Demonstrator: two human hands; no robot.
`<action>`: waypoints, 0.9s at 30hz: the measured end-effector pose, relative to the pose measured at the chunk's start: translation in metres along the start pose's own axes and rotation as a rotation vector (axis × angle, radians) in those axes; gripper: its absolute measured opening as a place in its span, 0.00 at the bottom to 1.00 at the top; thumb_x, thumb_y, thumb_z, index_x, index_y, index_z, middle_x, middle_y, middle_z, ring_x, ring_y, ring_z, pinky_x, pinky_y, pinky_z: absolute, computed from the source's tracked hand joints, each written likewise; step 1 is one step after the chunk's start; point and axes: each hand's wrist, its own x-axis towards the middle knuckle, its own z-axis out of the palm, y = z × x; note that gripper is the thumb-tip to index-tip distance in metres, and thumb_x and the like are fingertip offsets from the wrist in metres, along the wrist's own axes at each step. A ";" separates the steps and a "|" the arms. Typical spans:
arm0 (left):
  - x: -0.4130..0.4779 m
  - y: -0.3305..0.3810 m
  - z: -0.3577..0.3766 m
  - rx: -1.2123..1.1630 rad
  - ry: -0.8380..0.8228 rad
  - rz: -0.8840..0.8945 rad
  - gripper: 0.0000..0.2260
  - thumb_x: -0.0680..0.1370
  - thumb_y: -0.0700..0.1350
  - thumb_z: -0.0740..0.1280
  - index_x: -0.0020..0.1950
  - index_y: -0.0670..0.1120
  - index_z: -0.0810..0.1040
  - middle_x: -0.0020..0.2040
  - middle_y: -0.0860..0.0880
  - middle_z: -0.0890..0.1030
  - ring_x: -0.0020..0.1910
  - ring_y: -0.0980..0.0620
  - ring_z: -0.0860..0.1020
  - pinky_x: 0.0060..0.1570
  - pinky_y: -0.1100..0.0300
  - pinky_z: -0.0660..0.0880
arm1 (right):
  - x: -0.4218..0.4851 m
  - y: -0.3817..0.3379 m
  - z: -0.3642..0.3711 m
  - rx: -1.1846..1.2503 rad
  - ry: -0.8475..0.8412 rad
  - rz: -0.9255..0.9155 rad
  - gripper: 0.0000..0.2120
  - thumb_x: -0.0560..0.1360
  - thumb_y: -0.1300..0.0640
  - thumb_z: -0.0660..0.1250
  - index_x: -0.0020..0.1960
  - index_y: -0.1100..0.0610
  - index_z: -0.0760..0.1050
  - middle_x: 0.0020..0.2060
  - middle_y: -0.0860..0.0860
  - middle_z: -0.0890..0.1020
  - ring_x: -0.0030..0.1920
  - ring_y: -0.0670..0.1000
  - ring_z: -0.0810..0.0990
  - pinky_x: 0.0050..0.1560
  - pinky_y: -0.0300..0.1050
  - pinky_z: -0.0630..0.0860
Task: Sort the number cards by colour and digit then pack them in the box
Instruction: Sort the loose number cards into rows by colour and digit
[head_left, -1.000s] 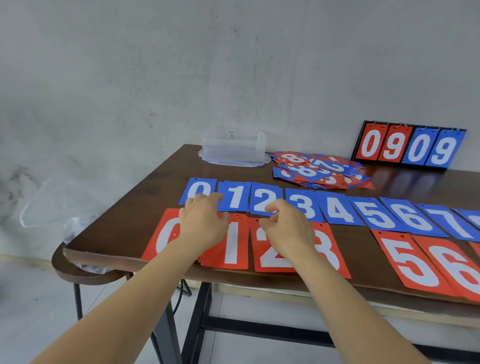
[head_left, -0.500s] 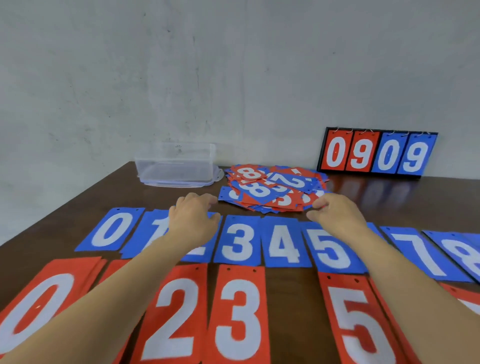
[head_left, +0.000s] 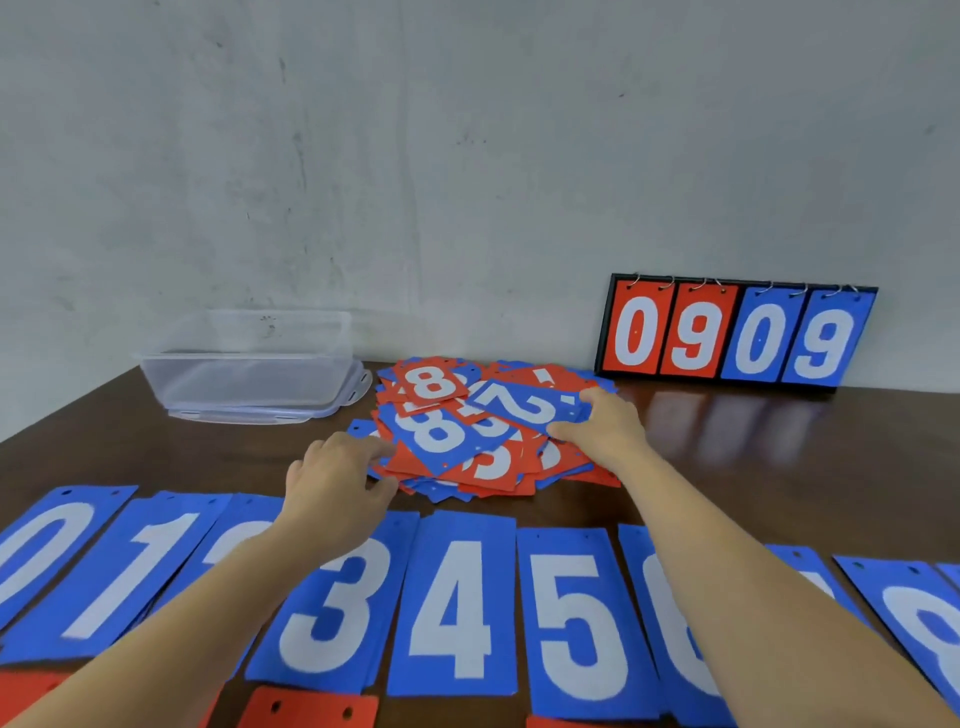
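Hands: both have moved from the blue row (head_left: 457, 597) to the mixed pile (head_left: 483, 467), far centre, so sorting goes on and packing is not begun.
Right hand (head_left: 602, 431): pinches the blue 2 card (head_left: 524, 408) by its right edge, atop the pile.
Left hand (head_left: 332, 478): fingers curled at the pile's near-left edge; hold unclear.
Box (head_left: 249, 379): far left.

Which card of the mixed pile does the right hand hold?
The blue 2 card atop the pile: the right hand pinches its right end. The blue 8 card and the red 8 card lie left of it.
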 end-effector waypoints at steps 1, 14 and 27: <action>0.002 0.000 0.001 -0.008 -0.002 -0.003 0.18 0.78 0.50 0.66 0.68 0.55 0.73 0.64 0.52 0.76 0.63 0.50 0.72 0.63 0.51 0.69 | 0.008 -0.001 0.002 0.000 -0.007 -0.006 0.39 0.71 0.40 0.72 0.74 0.55 0.61 0.71 0.54 0.68 0.70 0.56 0.66 0.66 0.53 0.69; 0.024 0.004 0.009 0.018 -0.082 0.036 0.20 0.79 0.51 0.65 0.71 0.55 0.69 0.65 0.52 0.73 0.63 0.52 0.71 0.63 0.53 0.70 | 0.050 0.009 0.008 -0.169 -0.060 -0.018 0.46 0.65 0.34 0.74 0.73 0.53 0.58 0.71 0.53 0.65 0.71 0.56 0.63 0.68 0.58 0.66; 0.037 0.038 -0.005 -0.104 -0.028 0.146 0.20 0.78 0.48 0.67 0.70 0.51 0.72 0.64 0.50 0.74 0.61 0.52 0.74 0.62 0.51 0.73 | 0.015 0.010 -0.021 0.761 0.166 0.057 0.36 0.72 0.72 0.70 0.74 0.53 0.60 0.63 0.55 0.74 0.60 0.52 0.76 0.42 0.44 0.80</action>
